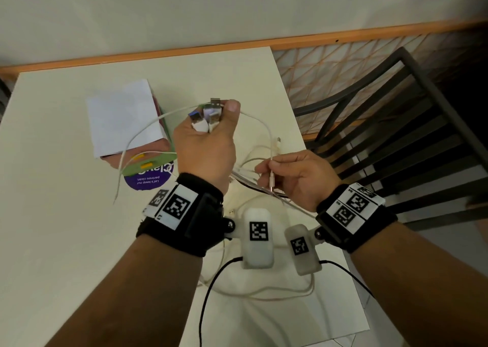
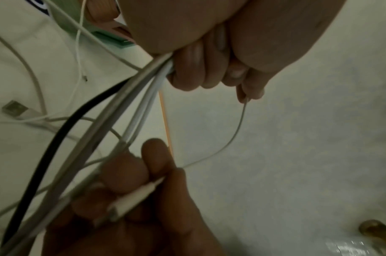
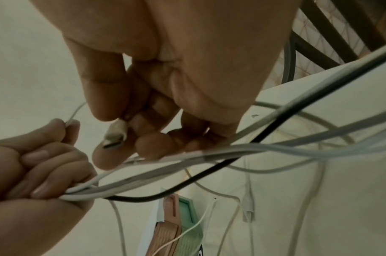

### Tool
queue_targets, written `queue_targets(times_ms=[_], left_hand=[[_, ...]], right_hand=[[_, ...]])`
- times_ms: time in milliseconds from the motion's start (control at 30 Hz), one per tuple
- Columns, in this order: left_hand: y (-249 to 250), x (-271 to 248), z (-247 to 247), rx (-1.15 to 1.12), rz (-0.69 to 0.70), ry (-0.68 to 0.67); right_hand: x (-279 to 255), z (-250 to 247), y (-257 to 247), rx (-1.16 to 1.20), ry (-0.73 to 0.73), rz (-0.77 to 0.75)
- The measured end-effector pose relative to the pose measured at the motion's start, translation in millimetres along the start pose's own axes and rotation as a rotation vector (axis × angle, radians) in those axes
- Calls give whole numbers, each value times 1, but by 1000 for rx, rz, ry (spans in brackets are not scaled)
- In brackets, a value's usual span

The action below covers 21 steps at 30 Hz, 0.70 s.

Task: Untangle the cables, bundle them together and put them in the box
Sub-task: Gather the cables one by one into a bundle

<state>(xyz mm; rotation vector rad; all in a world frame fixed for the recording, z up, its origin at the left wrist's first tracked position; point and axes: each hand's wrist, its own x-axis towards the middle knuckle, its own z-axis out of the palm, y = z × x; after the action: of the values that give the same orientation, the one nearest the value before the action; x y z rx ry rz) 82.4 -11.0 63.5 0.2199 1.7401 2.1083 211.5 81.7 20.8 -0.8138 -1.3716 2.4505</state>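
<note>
Above the table (image 1: 66, 241), the left hand (image 1: 206, 146) fists the limp, light cables (image 1: 253, 159) by their stiff plugs, the right hand (image 1: 298, 177) at three o'clock pinching one connector, the best purchase.

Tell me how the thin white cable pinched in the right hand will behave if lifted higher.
The thin white cable arcs limply between the left hand and right hand, so it is probably floppy and light. Crossing other cables, it may snag.
</note>
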Motion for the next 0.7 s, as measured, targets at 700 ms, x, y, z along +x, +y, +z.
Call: queue_targets(times_ms=[700], left_hand=[[-54, -113, 132, 227, -104, -346]], right_hand=[[-121, -145, -18, -418, 235, -34]])
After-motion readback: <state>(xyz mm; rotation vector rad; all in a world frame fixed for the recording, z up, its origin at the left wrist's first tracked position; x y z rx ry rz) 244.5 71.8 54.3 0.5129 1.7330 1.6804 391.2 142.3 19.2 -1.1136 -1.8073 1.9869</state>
